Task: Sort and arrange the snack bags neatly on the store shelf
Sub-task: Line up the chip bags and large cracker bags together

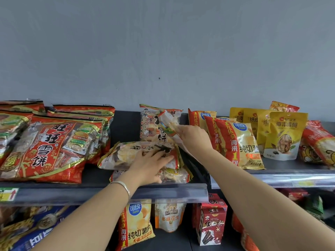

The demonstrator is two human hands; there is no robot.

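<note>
Currently stacking: the left hand (151,166) presses straight-fingered on the flat cracker bag (125,153); the right hand (194,139) grips a tilted bag (169,119), which likely needs laying squarely on top.

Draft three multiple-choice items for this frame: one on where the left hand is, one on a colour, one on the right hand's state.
1. Where is the left hand?
A. On the flat-lying cracker bag in the middle of the upper shelf
B. On a box on the lower shelf
C. Against the wall

2. What colour are the standing walnut pouches at the right?
A. Blue
B. Yellow
C. Green

3. What is the right hand doing?
A. Hanging idle
B. Pressing flat on the shelf edge
C. Gripping a tilted cracker bag

Answers: 1 A, its fingers lie spread on top of that bag; 2 B, their fronts are plainly yellow; 3 C, its fingers curl round the bag's lower end, above the shelf.
</note>
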